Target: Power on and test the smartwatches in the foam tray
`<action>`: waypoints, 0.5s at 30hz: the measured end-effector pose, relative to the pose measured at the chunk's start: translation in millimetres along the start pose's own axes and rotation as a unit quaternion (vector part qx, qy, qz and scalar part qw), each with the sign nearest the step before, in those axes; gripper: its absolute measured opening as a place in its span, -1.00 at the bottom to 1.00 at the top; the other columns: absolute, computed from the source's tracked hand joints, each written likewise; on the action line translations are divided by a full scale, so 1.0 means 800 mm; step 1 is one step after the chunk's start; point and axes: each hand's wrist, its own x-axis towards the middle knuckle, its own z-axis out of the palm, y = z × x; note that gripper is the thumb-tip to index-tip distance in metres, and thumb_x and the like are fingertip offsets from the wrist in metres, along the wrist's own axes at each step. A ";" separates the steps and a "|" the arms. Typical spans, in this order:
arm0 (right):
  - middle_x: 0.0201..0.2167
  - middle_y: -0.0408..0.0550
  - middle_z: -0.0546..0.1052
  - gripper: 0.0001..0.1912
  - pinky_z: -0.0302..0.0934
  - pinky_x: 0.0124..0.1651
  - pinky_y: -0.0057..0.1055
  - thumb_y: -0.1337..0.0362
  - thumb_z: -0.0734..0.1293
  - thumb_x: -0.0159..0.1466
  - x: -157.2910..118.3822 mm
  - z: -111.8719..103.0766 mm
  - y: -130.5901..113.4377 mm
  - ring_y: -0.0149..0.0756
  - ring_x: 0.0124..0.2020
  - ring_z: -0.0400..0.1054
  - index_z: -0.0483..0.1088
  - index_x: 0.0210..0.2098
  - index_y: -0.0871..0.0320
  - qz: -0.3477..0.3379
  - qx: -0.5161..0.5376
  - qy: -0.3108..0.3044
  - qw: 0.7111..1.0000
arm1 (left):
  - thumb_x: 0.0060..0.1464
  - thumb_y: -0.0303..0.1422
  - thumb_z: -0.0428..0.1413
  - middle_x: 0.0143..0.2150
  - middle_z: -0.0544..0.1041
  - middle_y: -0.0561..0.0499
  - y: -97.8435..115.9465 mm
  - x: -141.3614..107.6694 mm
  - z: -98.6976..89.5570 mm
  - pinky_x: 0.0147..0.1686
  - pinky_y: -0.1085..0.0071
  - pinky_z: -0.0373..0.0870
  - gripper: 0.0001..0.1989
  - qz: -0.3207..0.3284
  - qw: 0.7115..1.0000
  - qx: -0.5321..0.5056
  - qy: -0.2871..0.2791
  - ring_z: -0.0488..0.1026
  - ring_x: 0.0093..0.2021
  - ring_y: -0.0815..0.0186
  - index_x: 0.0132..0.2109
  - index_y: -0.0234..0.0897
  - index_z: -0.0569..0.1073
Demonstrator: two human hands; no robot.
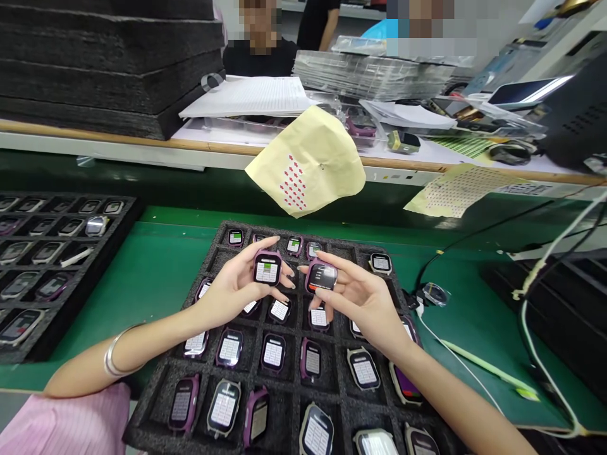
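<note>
My left hand (237, 278) pinches a purple smartwatch case (267, 268) by its edges; the lit screen shows a white grid with a green cell. In my right hand (365, 297) is another purple smartwatch case (321, 277), its dark screen bearing small text and a red-orange strip. Both are strapless and held side by side above a black foam tray (334, 395). Several purple or pale watch cases sit in the tray's compartments, such as a purple one (274, 352) and a pale one (364, 368), many with lit white grids. My fingers hide some compartments.
A second foam tray of watches (128, 218) lies at left on the green mat (165, 253). Black foam trays (114, 69) are stacked on the shelf, with clear plastic trays (370, 72) further right. Yellow sheets (327, 164) hang off its edge. Cables (526, 322) run at right. People (260, 57) are beyond.
</note>
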 end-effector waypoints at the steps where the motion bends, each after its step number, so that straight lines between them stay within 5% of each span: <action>1: -0.07 0.06 0.54 -0.51 0.37 -0.53 -0.45 0.38 0.42 0.22 0.000 0.001 0.000 -0.33 -0.46 0.48 0.35 0.12 0.04 0.001 -0.001 0.001 1.000 | 0.05 -0.53 0.19 -0.09 0.47 -0.11 0.000 0.000 0.000 -0.19 0.31 0.57 -0.37 0.005 1.000 0.000 -0.005 0.51 -0.13 0.23 0.24 -0.29 0.17; 10: 0.01 0.12 0.51 -0.59 0.35 -0.54 -0.40 0.34 0.37 0.26 0.000 -0.006 0.004 -0.25 -0.43 0.50 0.39 0.10 0.05 -0.002 0.021 -0.014 1.000 | 0.08 -0.49 0.18 -0.14 0.47 -0.08 -0.001 0.000 0.004 -0.24 0.31 0.57 -0.38 -0.007 0.999 0.034 0.022 0.51 -0.19 0.25 0.25 -0.27 0.16; 15: -0.24 0.07 0.59 -0.69 0.29 -0.64 -0.45 0.23 0.37 0.28 0.001 -0.003 0.007 -0.30 -0.56 0.46 0.45 0.02 0.12 0.001 -0.015 0.031 0.999 | 0.05 -0.51 0.18 -0.16 0.49 -0.09 0.003 -0.004 0.005 -0.25 0.31 0.57 -0.42 -0.010 0.999 0.034 -0.003 0.51 -0.19 0.23 0.21 -0.29 0.22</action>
